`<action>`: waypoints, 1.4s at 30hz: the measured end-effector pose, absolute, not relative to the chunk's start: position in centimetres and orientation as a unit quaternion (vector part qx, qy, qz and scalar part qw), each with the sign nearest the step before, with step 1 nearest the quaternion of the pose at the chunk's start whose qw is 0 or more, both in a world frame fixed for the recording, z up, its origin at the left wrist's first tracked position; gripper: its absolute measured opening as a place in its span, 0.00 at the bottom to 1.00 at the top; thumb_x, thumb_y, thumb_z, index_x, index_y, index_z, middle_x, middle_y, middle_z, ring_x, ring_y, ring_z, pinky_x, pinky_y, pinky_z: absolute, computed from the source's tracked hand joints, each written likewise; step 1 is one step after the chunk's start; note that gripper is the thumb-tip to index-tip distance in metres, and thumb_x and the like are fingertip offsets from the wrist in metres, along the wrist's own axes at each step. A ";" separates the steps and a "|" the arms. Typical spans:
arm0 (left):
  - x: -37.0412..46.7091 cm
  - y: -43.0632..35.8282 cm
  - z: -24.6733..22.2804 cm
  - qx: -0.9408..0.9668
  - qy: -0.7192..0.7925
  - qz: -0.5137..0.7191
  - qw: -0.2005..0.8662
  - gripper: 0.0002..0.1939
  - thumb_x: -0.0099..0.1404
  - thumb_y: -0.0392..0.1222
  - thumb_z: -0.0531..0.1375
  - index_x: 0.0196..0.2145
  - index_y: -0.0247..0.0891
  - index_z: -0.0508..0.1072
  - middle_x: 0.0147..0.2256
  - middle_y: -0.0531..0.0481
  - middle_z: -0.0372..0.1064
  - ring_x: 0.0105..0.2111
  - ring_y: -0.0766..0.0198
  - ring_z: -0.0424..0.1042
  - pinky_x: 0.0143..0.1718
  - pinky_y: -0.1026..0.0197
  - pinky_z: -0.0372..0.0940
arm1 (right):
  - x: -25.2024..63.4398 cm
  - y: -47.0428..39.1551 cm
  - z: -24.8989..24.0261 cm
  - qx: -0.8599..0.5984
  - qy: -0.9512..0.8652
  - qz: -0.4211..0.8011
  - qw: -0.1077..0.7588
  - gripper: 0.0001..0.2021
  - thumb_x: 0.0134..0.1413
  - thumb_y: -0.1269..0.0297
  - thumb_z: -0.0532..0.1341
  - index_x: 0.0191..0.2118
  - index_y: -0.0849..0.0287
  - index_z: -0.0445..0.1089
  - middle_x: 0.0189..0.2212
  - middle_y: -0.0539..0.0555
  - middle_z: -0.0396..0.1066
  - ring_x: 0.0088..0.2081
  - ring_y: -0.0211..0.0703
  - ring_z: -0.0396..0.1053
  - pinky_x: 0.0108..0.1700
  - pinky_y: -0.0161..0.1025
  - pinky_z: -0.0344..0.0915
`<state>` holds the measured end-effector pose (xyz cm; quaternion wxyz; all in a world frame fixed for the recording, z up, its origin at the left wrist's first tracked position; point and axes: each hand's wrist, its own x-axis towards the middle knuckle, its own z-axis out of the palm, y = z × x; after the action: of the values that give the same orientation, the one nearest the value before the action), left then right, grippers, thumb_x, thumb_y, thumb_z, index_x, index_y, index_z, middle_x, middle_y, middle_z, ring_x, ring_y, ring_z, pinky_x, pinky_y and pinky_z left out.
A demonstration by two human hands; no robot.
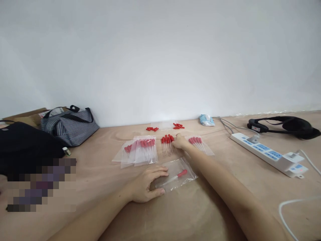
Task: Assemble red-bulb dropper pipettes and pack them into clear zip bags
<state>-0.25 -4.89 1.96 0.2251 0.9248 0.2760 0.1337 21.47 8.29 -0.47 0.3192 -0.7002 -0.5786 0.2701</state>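
Observation:
A clear zip bag (173, 179) lies flat before me, with one red-bulbed glass dropper (182, 173) inside. My left hand (150, 182) rests at the bag's left end, thumb and fingers apart and touching its edge. Farther off, my right hand (180, 142) reaches to the right side of a loose group of red-bulbed droppers (167, 142). Its fingers are mostly hidden, so whether they grip a dropper does not show. Filled bags of droppers (146, 152) overlap to the left of that group. Another filled bag (200, 145) lies to its right, partly behind my right forearm.
Along the wall lie red rubber bulbs (179, 126), more bulbs (151, 129) and a blue-white packet (207, 119). At right are a power strip (268, 152) with cables and a black strapped object (286, 127). A striped bag (72, 125) and small bottle (66, 151) are at left.

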 end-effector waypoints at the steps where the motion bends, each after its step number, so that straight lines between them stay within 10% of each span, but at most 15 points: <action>1: -0.2 -4.9 2.0 0.925 0.276 0.132 0.226 0.22 0.57 0.45 0.57 0.50 0.43 0.62 0.54 0.47 0.57 0.54 0.55 0.55 0.53 0.50 0.52 | 21.4 8.2 -0.4 -0.700 -0.577 0.271 0.322 0.22 0.34 0.72 0.62 0.42 0.66 0.61 0.33 0.61 0.68 0.37 0.50 0.67 0.31 0.36 0.60; 12: -0.3 -4.9 2.0 0.926 0.276 0.125 0.225 0.23 0.57 0.45 0.57 0.50 0.42 0.62 0.54 0.47 0.56 0.54 0.55 0.54 0.53 0.50 0.52 | 25.9 0.8 0.2 -0.557 -0.590 0.337 0.478 0.27 0.48 0.64 0.53 0.54 0.58 0.43 0.19 0.42 0.56 0.16 0.32 0.57 0.19 0.31 0.55; 25: -0.3 -4.6 1.8 0.925 0.276 0.122 0.230 0.23 0.58 0.45 0.57 0.51 0.45 0.61 0.55 0.49 0.55 0.55 0.54 0.53 0.54 0.50 0.51 | 26.3 -2.6 -1.5 -0.477 -0.429 0.470 0.606 0.22 0.45 0.52 0.55 0.44 0.54 0.48 0.20 0.44 0.61 0.18 0.35 0.63 0.20 0.35 0.62; 42: -0.2 -4.8 1.9 0.922 0.291 0.122 0.226 0.29 0.58 0.45 0.56 0.56 0.45 0.53 0.55 0.48 0.54 0.54 0.53 0.54 0.53 0.48 0.52 | 26.3 -3.6 -0.9 -0.436 -0.579 0.604 0.331 0.19 0.40 0.50 0.61 0.33 0.63 0.69 0.09 0.42 0.55 0.12 0.27 0.48 0.15 0.29 0.42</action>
<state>-0.25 -4.81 1.86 0.2258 0.9216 0.2910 0.1222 26.25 -3.60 -0.90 0.3308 -0.4361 -0.5791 0.6042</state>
